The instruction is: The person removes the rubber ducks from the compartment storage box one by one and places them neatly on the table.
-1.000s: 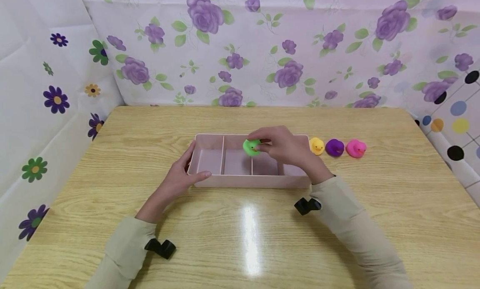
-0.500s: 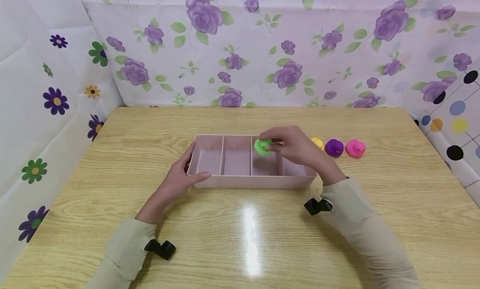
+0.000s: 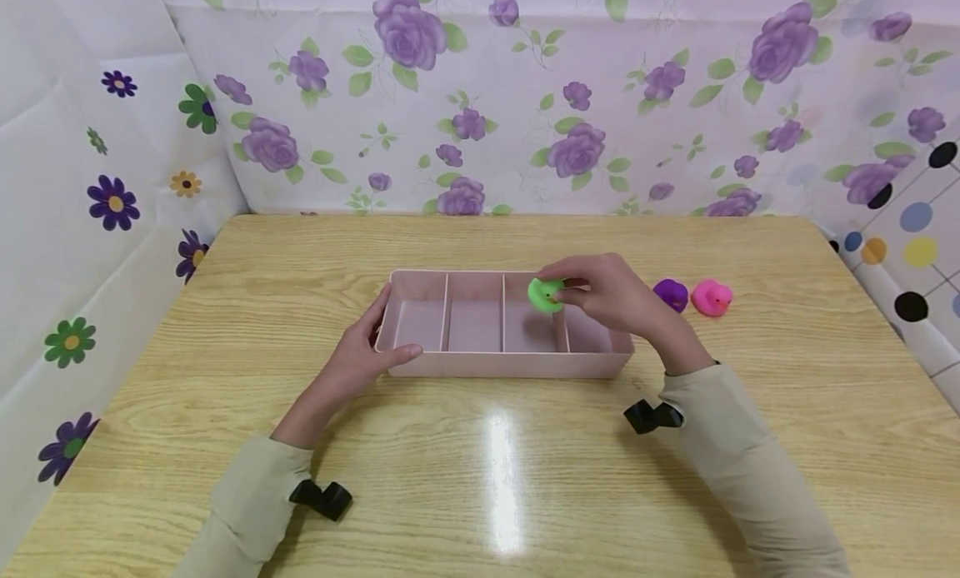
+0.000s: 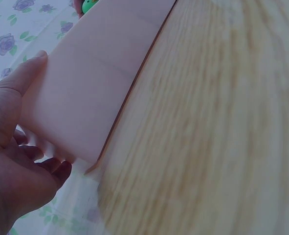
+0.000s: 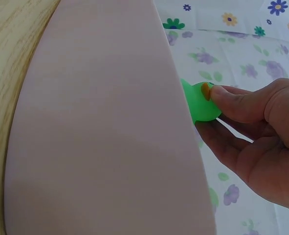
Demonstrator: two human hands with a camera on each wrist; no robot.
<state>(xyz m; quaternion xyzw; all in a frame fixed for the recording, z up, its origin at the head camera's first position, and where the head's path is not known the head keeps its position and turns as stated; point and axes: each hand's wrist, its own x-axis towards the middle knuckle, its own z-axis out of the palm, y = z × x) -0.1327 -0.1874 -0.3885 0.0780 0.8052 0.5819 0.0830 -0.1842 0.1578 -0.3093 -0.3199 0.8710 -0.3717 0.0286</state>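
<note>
A pale pink divided box [image 3: 510,365] with several compartments lies lengthwise on the table. At its left end my left hand [image 3: 356,353] grips the corner, thumb on the front rim and fingers round the end wall; the left wrist view shows the same grip. My right hand [image 3: 611,293] pinches a green rubber duck [image 3: 543,295] between thumb and fingers, above the third compartment from the left, close to the divider on its right. In the right wrist view the duck's orange beak [image 5: 206,91] shows by the thumb, and the box wall hides part of its body.
On the table right of the box, behind the right forearm, sit a purple rubber duck [image 3: 672,295] and a pink rubber duck [image 3: 712,298]. The wooden table [image 3: 420,478] ends at a flowered sheet [image 3: 480,95] behind.
My right hand has carried the green duck rightward, from over the divider left of the third compartment. That hand now covers the yellow duck seen earlier. My left hand stays in place.
</note>
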